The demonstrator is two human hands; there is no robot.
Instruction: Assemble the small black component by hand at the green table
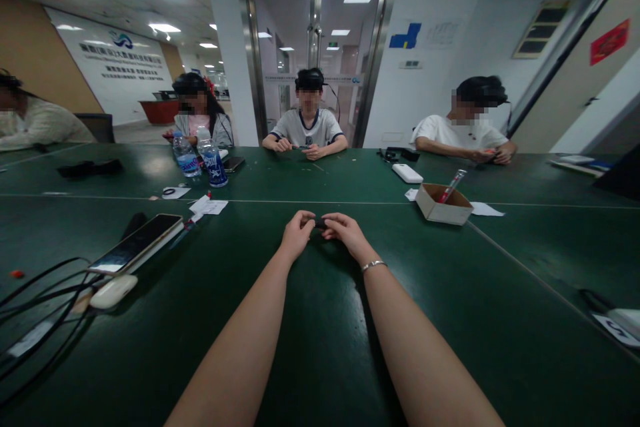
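Observation:
Both of my arms reach forward over the green table (pixel 320 320). Between my fingertips is a small black object (pixel 319 223), too small and dark to name. My left hand (pixel 299 232) pinches its left end, and my right hand (pixel 345 233) pinches its right end. The fingers cover much of it. It is held just above or against the tabletop; I cannot tell which. A silver bracelet (pixel 374 265) circles my right wrist.
On the left lie a phone (pixel 137 243), a white case (pixel 114 291) and black cables (pixel 55 297). Two water bottles (pixel 213 157) stand further back. A small open box (pixel 444 205) and a white power bank (pixel 407 173) are at right. Several people sit around the table.

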